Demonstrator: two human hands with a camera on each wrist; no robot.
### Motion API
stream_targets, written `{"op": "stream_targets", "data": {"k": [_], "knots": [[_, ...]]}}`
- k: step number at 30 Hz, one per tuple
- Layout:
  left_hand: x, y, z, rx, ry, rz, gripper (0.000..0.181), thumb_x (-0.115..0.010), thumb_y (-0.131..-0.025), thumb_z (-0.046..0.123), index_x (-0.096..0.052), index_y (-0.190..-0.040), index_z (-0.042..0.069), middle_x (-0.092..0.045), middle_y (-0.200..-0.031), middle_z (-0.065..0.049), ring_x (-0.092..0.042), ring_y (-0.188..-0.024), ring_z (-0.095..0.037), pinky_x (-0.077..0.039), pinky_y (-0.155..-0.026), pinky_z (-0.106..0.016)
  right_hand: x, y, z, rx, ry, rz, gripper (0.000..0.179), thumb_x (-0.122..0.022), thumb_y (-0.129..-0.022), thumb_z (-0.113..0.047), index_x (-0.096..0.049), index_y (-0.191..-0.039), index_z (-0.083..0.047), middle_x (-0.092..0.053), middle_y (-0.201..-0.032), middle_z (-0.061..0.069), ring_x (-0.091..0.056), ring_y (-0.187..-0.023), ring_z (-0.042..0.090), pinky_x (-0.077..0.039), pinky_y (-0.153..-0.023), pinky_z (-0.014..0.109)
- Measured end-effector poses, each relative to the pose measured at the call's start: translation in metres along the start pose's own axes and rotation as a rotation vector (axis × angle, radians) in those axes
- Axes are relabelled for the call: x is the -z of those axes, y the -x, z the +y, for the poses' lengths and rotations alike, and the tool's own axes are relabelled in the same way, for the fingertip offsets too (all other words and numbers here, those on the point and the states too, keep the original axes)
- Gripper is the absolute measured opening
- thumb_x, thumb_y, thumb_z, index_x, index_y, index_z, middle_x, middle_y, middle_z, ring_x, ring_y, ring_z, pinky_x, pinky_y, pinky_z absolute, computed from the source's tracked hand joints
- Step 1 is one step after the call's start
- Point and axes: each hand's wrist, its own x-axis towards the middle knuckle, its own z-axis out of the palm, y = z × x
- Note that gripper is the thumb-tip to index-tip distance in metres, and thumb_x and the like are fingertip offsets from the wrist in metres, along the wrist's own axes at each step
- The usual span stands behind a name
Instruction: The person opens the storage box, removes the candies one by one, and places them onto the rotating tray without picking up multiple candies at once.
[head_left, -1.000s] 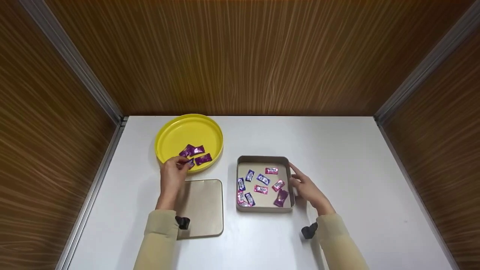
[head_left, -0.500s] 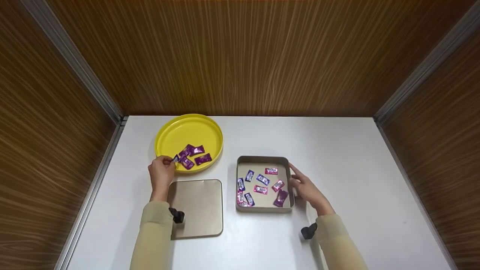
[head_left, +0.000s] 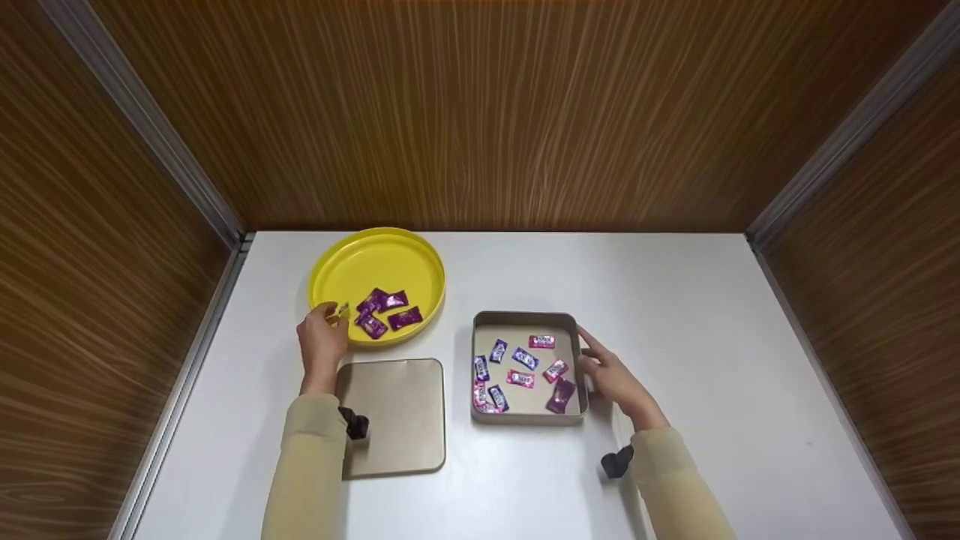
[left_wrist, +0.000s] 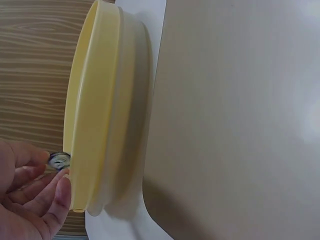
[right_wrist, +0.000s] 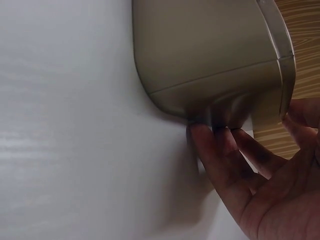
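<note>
My left hand [head_left: 323, 343] is at the near left rim of the yellow round tray [head_left: 377, 247]. Its thumb and fingers pinch a small wrapped candy [left_wrist: 59, 160], with dark blue and white showing in the left wrist view. Several purple wrapped candies [head_left: 406, 319] lie in the tray, to the right of these fingers. My right hand [head_left: 616, 381] rests its fingers against the outer right wall of a square metal tin [right_wrist: 210, 45]. Inside that tin lie several small blue candies [head_left: 526, 358] and pink candies [head_left: 520, 378], plus a larger purple candy [head_left: 560, 395].
A flat square lid [head_left: 397, 420] lies on the white table [head_left: 517, 487], left of the tin and in front of the tray. Wood-grain panels [head_left: 480, 112] enclose the table at the back and both sides.
My left hand has let a purple candy go in the tray, moved left and picked up a small candy at the rim, now slightly raised. The right hand stays against the tin.
</note>
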Motion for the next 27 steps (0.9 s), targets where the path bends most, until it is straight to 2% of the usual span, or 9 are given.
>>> {"op": "stream_targets", "data": {"k": [3,7,13,18,21,27], "knots": [[0.0,0.0,0.0,-0.012,-0.005,-0.035,0.038,-0.06,-0.095,0.004,-0.056,-0.131,-0.007,-0.056,-0.132,-0.026,-0.056,-0.119,-0.039,-0.048,-0.096,-0.045,0.0,0.001,-0.004,-0.002,0.0,-0.007,0.058,-0.041,-0.104,-0.014,-0.02,-0.158,-0.018,-0.04,-0.145,0.029,-0.042,-0.129,0.048,-0.018,-0.109,0.068],[-0.001,0.002,0.002,-0.024,-0.004,-0.054,0.041,-0.06,-0.096,0.007,-0.054,-0.134,-0.005,-0.054,-0.135,-0.024,-0.053,-0.121,-0.039,-0.049,-0.096,-0.045,0.0,-0.009,0.014,0.002,-0.008,-0.001,0.058,-0.042,-0.105,-0.016,-0.021,-0.158,-0.024,-0.04,-0.146,0.027,-0.042,-0.13,0.046,-0.018,-0.109,0.068],[-0.001,0.009,0.01,-0.054,-0.002,-0.066,0.042,-0.059,-0.097,0.01,-0.053,-0.136,-0.003,-0.053,-0.137,-0.022,-0.052,-0.122,-0.037,-0.048,-0.096,-0.045,-0.001,-0.01,0.017,0.006,-0.006,0.003,0.057,-0.042,-0.104,-0.018,-0.023,-0.157,-0.029,-0.043,-0.144,0.024,-0.044,-0.129,0.044,-0.02,-0.109,0.067],[-0.002,0.018,0.023,-0.121,0.001,-0.048,0.038,-0.062,-0.095,0.01,-0.058,-0.131,-0.002,-0.056,-0.13,-0.023,-0.055,-0.116,-0.038,-0.048,-0.094,-0.046,-0.001,-0.01,0.016,0.012,-0.002,0.009,0.058,-0.042,-0.104,-0.017,-0.023,-0.157,-0.029,-0.043,-0.144,0.025,-0.045,-0.128,0.044,-0.021,-0.109,0.066],[-0.006,0.024,0.031,-0.184,-0.009,-0.046,0.036,-0.064,-0.093,0.011,-0.06,-0.127,-0.003,-0.058,-0.127,-0.022,-0.055,-0.116,-0.038,-0.047,-0.096,-0.047,-0.001,-0.011,0.017,0.016,-0.003,0.014,0.058,-0.042,-0.104,-0.016,-0.023,-0.157,-0.028,-0.043,-0.144,0.026,-0.045,-0.128,0.044,-0.02,-0.109,0.066],[-0.018,0.037,0.044,-0.284,-0.035,-0.131,0.04,-0.068,-0.092,0.015,-0.061,-0.128,0.0,-0.054,-0.132,-0.02,-0.048,-0.126,-0.036,-0.036,-0.109,-0.046,-0.002,-0.012,0.018,0.01,0.026,0.021,0.057,-0.042,-0.104,-0.017,-0.023,-0.157,-0.028,-0.043,-0.144,0.025,-0.044,-0.128,0.044,-0.02,-0.109,0.067]]}}
